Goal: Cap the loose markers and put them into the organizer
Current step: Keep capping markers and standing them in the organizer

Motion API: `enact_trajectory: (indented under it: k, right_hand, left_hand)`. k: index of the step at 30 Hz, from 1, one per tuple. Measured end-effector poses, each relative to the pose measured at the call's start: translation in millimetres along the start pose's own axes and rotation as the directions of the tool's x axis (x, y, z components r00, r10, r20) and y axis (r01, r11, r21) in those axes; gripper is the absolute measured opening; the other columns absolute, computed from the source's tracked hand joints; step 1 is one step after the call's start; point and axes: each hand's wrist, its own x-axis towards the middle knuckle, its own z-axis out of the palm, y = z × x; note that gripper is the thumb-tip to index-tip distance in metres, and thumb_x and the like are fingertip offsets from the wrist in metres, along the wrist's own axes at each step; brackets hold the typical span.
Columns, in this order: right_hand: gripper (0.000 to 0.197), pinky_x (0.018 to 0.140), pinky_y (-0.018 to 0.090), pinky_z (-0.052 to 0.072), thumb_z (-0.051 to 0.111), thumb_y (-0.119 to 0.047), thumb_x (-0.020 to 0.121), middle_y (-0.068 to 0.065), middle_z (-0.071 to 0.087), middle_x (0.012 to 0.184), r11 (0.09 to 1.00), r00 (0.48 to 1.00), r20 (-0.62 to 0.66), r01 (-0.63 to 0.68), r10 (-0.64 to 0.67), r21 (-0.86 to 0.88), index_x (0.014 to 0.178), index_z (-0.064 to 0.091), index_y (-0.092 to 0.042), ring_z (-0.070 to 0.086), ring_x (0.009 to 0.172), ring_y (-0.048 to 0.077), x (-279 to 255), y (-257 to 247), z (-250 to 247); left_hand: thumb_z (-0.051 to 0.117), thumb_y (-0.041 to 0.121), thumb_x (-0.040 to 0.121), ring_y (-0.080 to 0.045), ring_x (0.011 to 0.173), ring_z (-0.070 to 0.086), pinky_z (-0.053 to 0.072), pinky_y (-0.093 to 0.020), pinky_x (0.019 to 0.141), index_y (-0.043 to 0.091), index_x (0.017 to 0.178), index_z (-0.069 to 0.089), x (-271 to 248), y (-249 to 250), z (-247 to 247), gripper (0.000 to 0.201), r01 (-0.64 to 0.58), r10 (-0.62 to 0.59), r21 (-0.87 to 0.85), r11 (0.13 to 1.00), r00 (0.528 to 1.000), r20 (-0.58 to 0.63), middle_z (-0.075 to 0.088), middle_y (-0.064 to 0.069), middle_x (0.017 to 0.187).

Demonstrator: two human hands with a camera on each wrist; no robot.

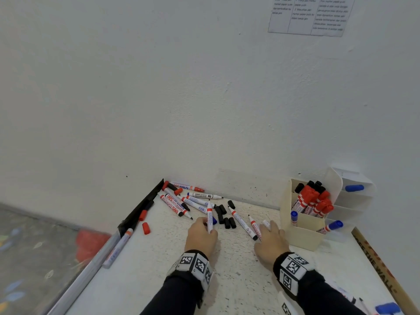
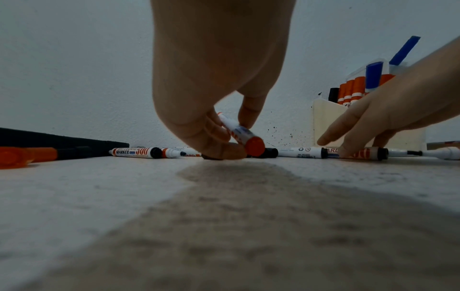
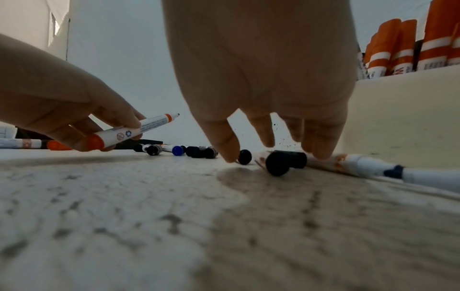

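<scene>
On speckled tabletop, left hand pinches cylindrical, seemingly uncapped marker.

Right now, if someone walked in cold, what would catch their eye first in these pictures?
Probably the scatter of uncapped markers and loose black caps against the wall. Then the left hand gripping a red-ended marker, and the cream organizer at right, packed with capped red markers.

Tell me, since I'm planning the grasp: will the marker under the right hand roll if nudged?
Probably: the marker is a round barrel lying flat on the smooth table. The right hand's fingers rest on it, likely steadying it. It looks rigid and light.
</scene>
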Motion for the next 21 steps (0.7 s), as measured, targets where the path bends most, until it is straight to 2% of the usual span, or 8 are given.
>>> enact_trajectory:
  k: [2,4,7,10,12,16,18,21]
  right_hand:
    - [0.051,0.109,0.037,0.026,0.046,-0.024,0.091,0.006,0.009,0.153,0.999,0.991,-0.125,0.044,-0.043,0.006,0.14,0.032,-0.021,0.02,0.136,0.026,-4,-6,-3]
    - [0.043,0.106,0.035,0.029,0.047,-0.023,0.091,0.005,0.02,0.148,0.993,0.978,-0.176,0.117,-0.114,0.008,0.133,0.042,-0.021,0.024,0.132,0.024,-5,-17,-6]
    - [0.03,0.099,0.028,0.034,0.045,-0.018,0.092,0.003,0.041,0.132,0.97,0.958,-0.176,0.239,-0.226,0.054,0.12,0.054,-0.019,0.034,0.12,0.02,1,-44,-4]
    - [0.03,0.1,0.028,0.034,0.041,-0.011,0.092,0.004,0.052,0.125,0.912,0.923,-0.131,0.38,-0.363,0.153,0.115,0.06,-0.015,0.04,0.119,0.022,8,-89,6]
    - [0.034,0.107,0.027,0.029,0.041,-0.009,0.093,0.006,0.048,0.133,0.85,0.876,-0.038,0.477,-0.481,0.223,0.124,0.055,-0.013,0.038,0.128,0.02,10,-122,17]
    - [0.052,0.117,0.034,0.015,0.037,-0.007,0.095,-0.002,0.018,0.155,0.749,0.723,0.197,0.644,-0.662,0.156,0.145,0.027,-0.017,0.018,0.142,0.022,0,-183,40]
    - [0.057,0.115,0.04,0.019,0.033,-0.003,0.095,-0.009,0.01,0.156,0.732,0.69,0.263,0.67,-0.675,0.121,0.147,0.02,-0.023,0.015,0.141,0.029,-8,-202,46]
    - [0.057,0.11,0.044,0.029,0.03,-0.006,0.094,-0.014,0.016,0.154,0.701,0.656,0.303,0.71,-0.692,0.063,0.145,0.023,-0.031,0.024,0.134,0.028,-12,-213,54]
  left_hand:
    - [0.055,0.013,0.088,-0.02,0.094,0.061,0.056,-0.038,0.083,0.012,0.121,0.052,-1,1,-4,0.033,0.01,-0.01,-0.005,1.0,1.0,-0.005,0.056,-0.003,0.103]
    - [0.056,0.014,0.088,-0.02,0.094,0.061,0.055,-0.036,0.084,0.013,0.123,0.05,-1,0,-13,0.036,0.006,-0.006,0.011,1.0,1.0,-0.019,0.058,-0.004,0.106]
    - [0.054,0.018,0.089,-0.014,0.091,0.056,0.047,-0.024,0.076,0.018,0.126,0.046,0,-10,-38,0.039,-0.008,0.017,0.108,0.994,0.997,-0.078,0.057,-0.004,0.112]
    - [0.051,0.019,0.088,-0.014,0.092,0.055,0.043,-0.025,0.075,0.02,0.128,0.043,-3,-27,-76,0.041,0.05,-0.023,0.171,0.984,0.987,-0.157,0.057,-0.004,0.117]
    - [0.05,0.019,0.086,-0.017,0.096,0.058,0.046,-0.027,0.077,0.019,0.127,0.044,-6,-42,-100,0.041,0.09,-0.045,0.209,0.974,0.976,-0.213,0.058,-0.004,0.117]
    - [0.05,0.028,0.088,-0.021,0.091,0.059,0.05,-0.037,0.084,0.017,0.113,0.053,-12,-65,-135,0.028,0.121,-0.045,0.233,0.965,0.95,-0.308,0.063,-0.003,0.103]
    - [0.051,0.023,0.087,-0.022,0.093,0.059,0.048,-0.033,0.083,0.015,0.111,0.054,-14,-70,-144,0.025,0.133,-0.059,0.22,0.966,0.947,-0.315,0.063,-0.005,0.103]
    - [0.051,0.019,0.087,-0.025,0.098,0.059,0.045,-0.032,0.085,0.014,0.113,0.054,-15,-73,-148,0.027,0.143,-0.078,0.197,0.97,0.949,-0.305,0.063,-0.008,0.107]
